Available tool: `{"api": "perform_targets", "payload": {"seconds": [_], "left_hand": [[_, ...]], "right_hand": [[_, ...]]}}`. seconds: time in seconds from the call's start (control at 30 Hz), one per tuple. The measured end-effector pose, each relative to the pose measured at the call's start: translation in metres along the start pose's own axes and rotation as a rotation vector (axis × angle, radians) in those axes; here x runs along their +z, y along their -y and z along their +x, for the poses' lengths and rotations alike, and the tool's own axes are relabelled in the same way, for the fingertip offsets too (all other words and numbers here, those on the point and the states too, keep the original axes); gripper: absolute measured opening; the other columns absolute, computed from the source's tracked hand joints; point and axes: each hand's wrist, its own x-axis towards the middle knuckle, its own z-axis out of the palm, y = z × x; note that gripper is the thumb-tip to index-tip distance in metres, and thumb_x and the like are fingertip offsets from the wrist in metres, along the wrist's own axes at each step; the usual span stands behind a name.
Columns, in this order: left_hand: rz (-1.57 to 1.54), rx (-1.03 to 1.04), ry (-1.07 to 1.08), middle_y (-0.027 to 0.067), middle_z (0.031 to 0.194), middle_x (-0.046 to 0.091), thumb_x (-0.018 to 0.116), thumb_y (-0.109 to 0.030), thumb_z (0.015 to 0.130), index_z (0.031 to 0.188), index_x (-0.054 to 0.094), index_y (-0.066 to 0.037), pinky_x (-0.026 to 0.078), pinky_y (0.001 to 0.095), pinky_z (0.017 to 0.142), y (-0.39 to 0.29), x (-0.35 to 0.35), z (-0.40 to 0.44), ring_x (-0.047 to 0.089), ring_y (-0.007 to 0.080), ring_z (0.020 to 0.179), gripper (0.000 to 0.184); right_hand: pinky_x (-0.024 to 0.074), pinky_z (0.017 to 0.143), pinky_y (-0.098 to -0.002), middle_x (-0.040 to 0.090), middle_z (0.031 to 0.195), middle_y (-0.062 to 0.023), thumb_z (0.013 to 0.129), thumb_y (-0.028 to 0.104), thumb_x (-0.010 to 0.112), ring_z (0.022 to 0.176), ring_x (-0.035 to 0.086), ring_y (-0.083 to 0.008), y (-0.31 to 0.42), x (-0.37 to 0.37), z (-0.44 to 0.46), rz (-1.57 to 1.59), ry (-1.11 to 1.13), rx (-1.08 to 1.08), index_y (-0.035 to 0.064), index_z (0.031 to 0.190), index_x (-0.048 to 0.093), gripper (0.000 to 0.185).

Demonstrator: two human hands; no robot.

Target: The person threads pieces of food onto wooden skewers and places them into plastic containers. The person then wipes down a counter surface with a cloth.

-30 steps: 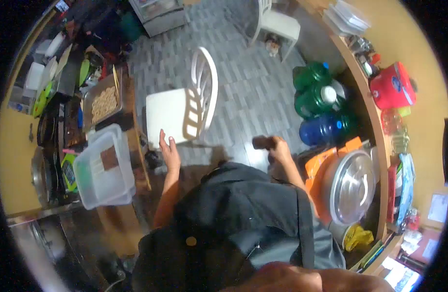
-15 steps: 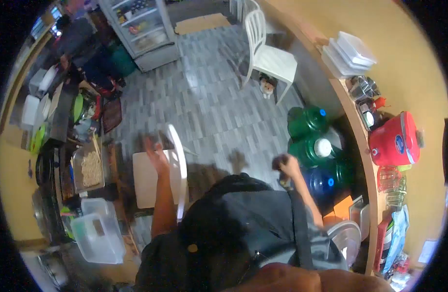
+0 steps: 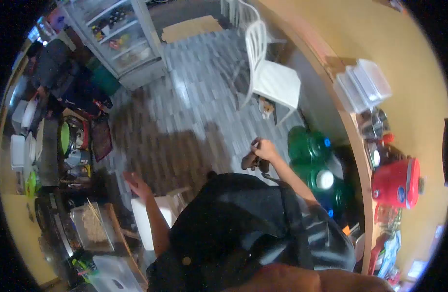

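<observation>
My right hand [image 3: 267, 150] is closed on a dark brown, limp item [image 3: 252, 161] that hangs below the fingers; it may be cloth or leather, and its exact kind is unclear. To the left, my left hand [image 3: 137, 185] is stretched out with its fingers extended and nothing in it. Below that hand is a pale chair seat [image 3: 145, 221], partly covered by my forearm. The dark apron [image 3: 233, 214] on my body fills the lower middle.
A white chair [image 3: 277, 82] stands ahead, with a cat [image 3: 266, 108] beneath it. Green water jugs [image 3: 309, 146] line the right wall under a shelf with a red cooler [image 3: 395, 182]. Another person [image 3: 63, 73] works at the left counter, near a glass-door fridge [image 3: 119, 36].
I have moved and turned a little, so the pale chair sits lower in view. My right hand has risen toward the middle with the brown item, which shows more plainly.
</observation>
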Motion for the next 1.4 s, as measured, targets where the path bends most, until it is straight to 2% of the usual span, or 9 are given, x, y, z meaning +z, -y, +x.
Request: {"api": "perform_targets", "payload": {"seconds": [0.17, 0.27, 0.47, 0.57, 0.7, 0.87, 1.03, 1.17, 1.4], "left_hand": [[-0.103, 0.05, 0.077, 0.0179, 0.134, 0.033, 0.045, -0.038, 0.089, 0.131, 0.031, 0.001, 0.022, 0.0363, 0.103, -0.063, 0.098, 0.078, 0.031, 0.0296, 0.125, 0.059], [-0.16, 0.065, 0.102, 0.0187, 0.133, 0.034, 0.047, -0.037, 0.089, 0.131, 0.032, 0.001, 0.023, 0.0374, 0.102, -0.071, 0.147, 0.121, 0.031, 0.0308, 0.124, 0.059], [-0.012, 0.041, -0.035, 0.0192, 0.129, 0.038, 0.052, -0.028, 0.087, 0.131, 0.033, -0.002, 0.026, 0.0388, 0.101, -0.091, 0.183, 0.179, 0.035, 0.031, 0.12, 0.055], [0.0, -0.138, -0.16, 0.0198, 0.127, 0.04, 0.054, -0.023, 0.086, 0.131, 0.033, -0.002, 0.027, 0.0395, 0.1, -0.068, 0.181, 0.162, 0.037, 0.0317, 0.118, 0.053], [0.309, -0.27, -0.231, 0.0204, 0.127, 0.039, 0.054, -0.022, 0.085, 0.131, 0.032, -0.004, 0.027, 0.04, 0.1, -0.069, 0.176, 0.147, 0.035, 0.0334, 0.119, 0.053], [0.241, -0.499, -0.571, 0.0191, 0.126, 0.039, 0.052, -0.028, 0.086, 0.131, 0.033, -0.01, 0.027, 0.0407, 0.1, -0.054, 0.116, 0.113, 0.033, 0.0349, 0.119, 0.052], [0.39, -0.603, -0.838, 0.0203, 0.126, 0.039, 0.049, -0.029, 0.087, 0.131, 0.031, -0.004, 0.026, 0.0407, 0.1, -0.011, 0.049, 0.094, 0.034, 0.0354, 0.118, 0.054], [0.44, -0.715, -1.038, 0.0211, 0.128, 0.037, 0.049, -0.024, 0.087, 0.13, 0.031, 0.001, 0.024, 0.0401, 0.102, 0.016, -0.01, 0.098, 0.033, 0.0338, 0.12, 0.053], [0.488, -0.635, -1.294, 0.0193, 0.129, 0.038, 0.049, -0.02, 0.088, 0.13, 0.033, 0.001, 0.024, 0.0383, 0.102, 0.047, -0.126, 0.13, 0.034, 0.0299, 0.121, 0.05]], "right_hand": [[0.0482, 0.07, -0.0374, 0.063, 0.078, -0.0138, 0.065, 0.012, 0.06, 0.077, 0.062, -0.0287, 0.006, -0.054, 0.11, 0.092, -0.185, 0.002, 0.0115, 0.112, 0.053, 0.047], [0.0482, 0.067, -0.0357, 0.062, 0.076, -0.0154, 0.065, 0.015, 0.064, 0.073, 0.062, -0.0266, -0.014, -0.081, 0.207, 0.027, -0.367, -0.029, 0.008, 0.112, 0.052, 0.049], [0.0476, 0.063, -0.0312, 0.063, 0.081, -0.0161, 0.065, 0.022, 0.071, 0.07, 0.06, -0.0202, 0.07, -0.149, 0.361, 0.201, -0.004, -0.106, -0.0002, 0.102, 0.058, 0.045], [0.0473, 0.072, -0.0331, 0.062, 0.087, -0.0156, 0.056, 0.017, 0.074, 0.08, 0.06, -0.0275, 0.089, -0.1, 0.439, 0.039, 0.219, -0.349, 0.0006, 0.102, 0.058, 0.051], [0.0454, 0.077, -0.0351, 0.06, 0.087, -0.0162, 0.056, 0.011, 0.068, 0.087, 0.057, -0.0288, 0.217, -0.029, 0.458, -0.276, 0.631, -0.695, 0.0046, 0.097, 0.061, 0.042], [0.0446, 0.075, -0.0366, 0.057, 0.088, -0.0159, 0.058, 0.001, 0.062, 0.084, 0.057, -0.0307, 0.319, 0.119, 0.462, -0.135, 0.695, -1.443, 0.0057, 0.084, 0.063, 0.026], [0.046, 0.072, -0.0349, 0.058, 0.086, -0.0122, 0.063, -0.003, 0.057, 0.082, 0.057, -0.029, 0.467, 0.219, 0.382, -0.098, 0.929, -1.506, 0.0049, 0.083, 0.063, 0.022], [0.0468, 0.07, -0.0336, 0.059, 0.086, -0.0104, 0.064, -0.004, 0.054, 0.084, 0.058, -0.0254, 0.566, 0.277, 0.324, -0.106, 0.931, -1.564, 0.006, 0.083, 0.063, 0.023], [0.0468, 0.07, -0.0335, 0.06, 0.086, -0.0084, 0.063, -0.003, 0.055, 0.08, 0.059, -0.0257, 0.716, 0.366, 0.292, -0.074, 1.066, -1.641, 0.0075, 0.079, 0.064, 0.021]]}}
